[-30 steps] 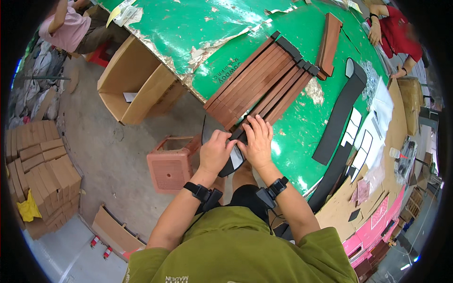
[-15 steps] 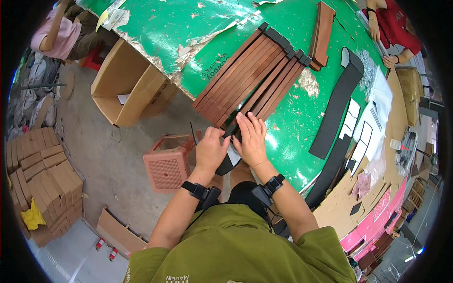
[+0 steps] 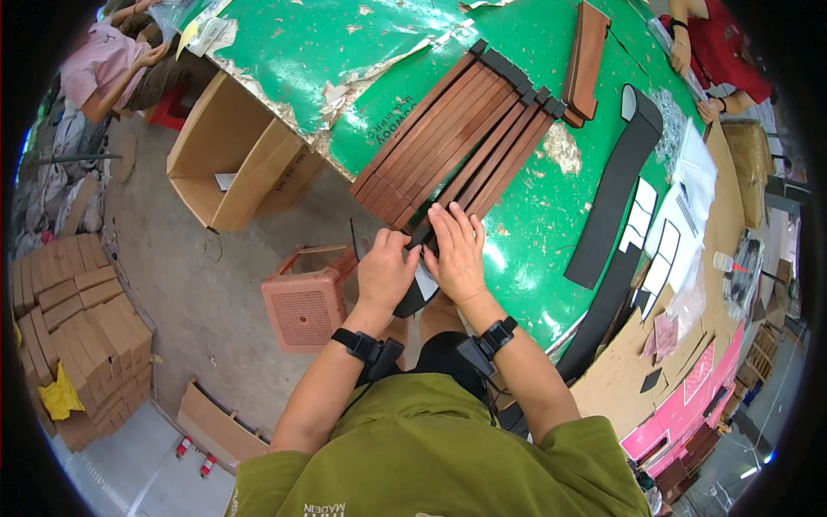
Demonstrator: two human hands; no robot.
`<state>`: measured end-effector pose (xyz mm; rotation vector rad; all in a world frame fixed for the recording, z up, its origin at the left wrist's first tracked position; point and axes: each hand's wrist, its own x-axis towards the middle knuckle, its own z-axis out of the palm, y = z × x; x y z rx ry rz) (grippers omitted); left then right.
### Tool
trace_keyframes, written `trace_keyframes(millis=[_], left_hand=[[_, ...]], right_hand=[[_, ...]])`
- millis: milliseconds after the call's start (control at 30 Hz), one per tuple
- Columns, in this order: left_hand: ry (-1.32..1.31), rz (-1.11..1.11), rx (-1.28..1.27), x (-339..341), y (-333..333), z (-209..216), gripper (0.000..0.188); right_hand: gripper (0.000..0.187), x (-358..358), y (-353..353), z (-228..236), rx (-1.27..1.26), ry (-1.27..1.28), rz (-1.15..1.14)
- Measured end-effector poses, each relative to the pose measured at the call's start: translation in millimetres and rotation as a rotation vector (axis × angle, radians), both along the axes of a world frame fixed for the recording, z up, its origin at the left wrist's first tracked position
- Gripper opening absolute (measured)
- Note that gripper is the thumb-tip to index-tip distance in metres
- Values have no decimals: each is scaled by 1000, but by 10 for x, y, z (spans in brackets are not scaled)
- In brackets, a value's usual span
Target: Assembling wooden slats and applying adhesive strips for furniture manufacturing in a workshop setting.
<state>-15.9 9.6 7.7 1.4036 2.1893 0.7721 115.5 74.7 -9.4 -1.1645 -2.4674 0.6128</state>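
Below the near ends of the curved brown wooden slats (image 3: 444,142), both my hands work on a black strip (image 3: 412,299) with a whitish face. My left hand (image 3: 387,274) is closed, thumb and index finger pinching the strip's upper part. Beside it, my right hand (image 3: 460,262) bends over the end of one slat; its fingers lie close together and its thumb presses toward the strip. The strip's lower end hangs past the table edge, between my hands and my legs. Black pieces cap the slats' far ends. My palms hide part of the strip.
On the green table (image 3: 525,293) lie more brown slats (image 3: 586,65) and long black strips (image 3: 616,198) with white-backed pieces. A pinkish stool (image 3: 303,314) and an open cardboard box (image 3: 194,155) stand left. One co-worker (image 3: 103,73) sits at upper left, another (image 3: 719,43) works at upper right.
My hands stay nearly in place, with the right fingers shifting slightly. The slats under them have spread a little. At upper left, the co-worker's arms have moved, and both hands now show near clear plastic.
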Motion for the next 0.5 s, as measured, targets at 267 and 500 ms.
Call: trace_keyframes(millis=[267, 500], left_hand=[[3, 25, -45, 37, 26, 33, 20], [43, 26, -80, 60, 26, 10, 22]], right_hand=[[67, 4, -12, -2, -9, 22, -5], [54, -2, -7, -30, 139, -42, 34]])
